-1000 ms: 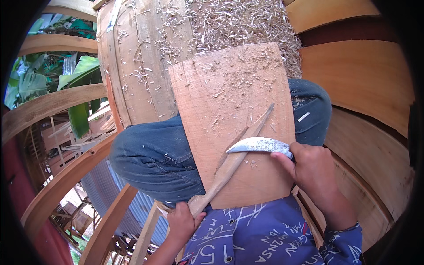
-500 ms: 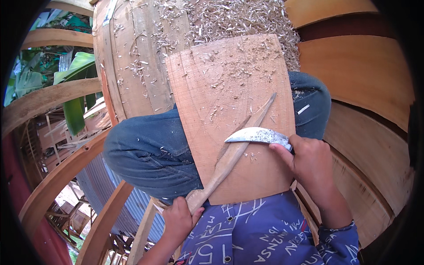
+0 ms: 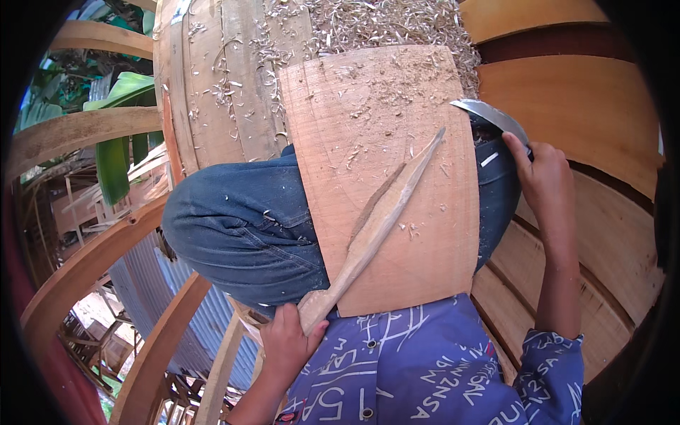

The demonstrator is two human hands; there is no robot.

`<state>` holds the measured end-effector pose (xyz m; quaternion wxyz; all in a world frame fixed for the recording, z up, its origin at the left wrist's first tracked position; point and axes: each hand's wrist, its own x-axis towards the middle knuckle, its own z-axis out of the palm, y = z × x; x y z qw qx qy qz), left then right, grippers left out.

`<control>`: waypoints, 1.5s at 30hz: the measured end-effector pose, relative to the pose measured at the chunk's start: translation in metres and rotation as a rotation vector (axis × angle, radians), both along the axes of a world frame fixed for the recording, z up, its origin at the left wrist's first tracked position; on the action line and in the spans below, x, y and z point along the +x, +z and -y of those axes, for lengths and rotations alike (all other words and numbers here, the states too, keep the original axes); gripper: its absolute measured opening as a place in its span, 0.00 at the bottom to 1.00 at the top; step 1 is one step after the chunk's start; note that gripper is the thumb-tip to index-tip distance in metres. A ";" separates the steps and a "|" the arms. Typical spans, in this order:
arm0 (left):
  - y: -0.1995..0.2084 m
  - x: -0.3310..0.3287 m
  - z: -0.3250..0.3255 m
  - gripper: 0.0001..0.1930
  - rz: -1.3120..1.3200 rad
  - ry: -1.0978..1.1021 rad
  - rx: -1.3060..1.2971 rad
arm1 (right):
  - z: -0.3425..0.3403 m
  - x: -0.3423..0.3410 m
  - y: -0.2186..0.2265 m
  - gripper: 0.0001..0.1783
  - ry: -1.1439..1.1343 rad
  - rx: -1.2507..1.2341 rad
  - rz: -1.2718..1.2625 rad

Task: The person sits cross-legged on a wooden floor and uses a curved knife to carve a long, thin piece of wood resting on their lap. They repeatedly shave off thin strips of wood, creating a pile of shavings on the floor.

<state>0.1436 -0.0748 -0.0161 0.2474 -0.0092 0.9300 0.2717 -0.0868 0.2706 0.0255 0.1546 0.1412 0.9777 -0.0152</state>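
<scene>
A long carved piece of wood (image 3: 373, 241) lies slantwise over a flat wooden board (image 3: 418, 273) on my lap. Its thick end is in my left hand (image 3: 289, 343), fingers closed around it near the board's lower left corner. The narrow tip points to the far right and rests over the board. My right hand (image 3: 544, 177) is closed on a curved knife (image 3: 494, 115), whose handle is mostly hidden in the fingers. The metal blade points left, its tip at the board's right edge, apart from the carved wood.
Curled wood shavings (image 3: 397, 25) heap beyond the board and lie scattered over the planks (image 3: 244, 106). My bent leg in jeans (image 3: 234, 219) is left of the board. Curved wooden ribs (image 3: 92, 262) rise at left, and wide planks (image 3: 567, 99) form the right side.
My right hand has lifted the knife off the carved wood and moved it away to the upper right. The left hand keeps hold of the thick end.
</scene>
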 end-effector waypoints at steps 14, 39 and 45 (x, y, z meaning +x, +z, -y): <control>0.003 -0.008 0.002 0.27 0.087 0.021 0.040 | 0.022 0.006 -0.005 0.34 0.130 0.008 0.008; 0.002 -0.044 -0.029 0.26 0.177 0.221 0.312 | 0.055 0.049 -0.004 0.32 0.571 -0.098 0.088; 0.000 -0.040 -0.025 0.27 0.221 0.217 0.336 | 0.011 0.009 0.001 0.35 0.176 0.070 -0.044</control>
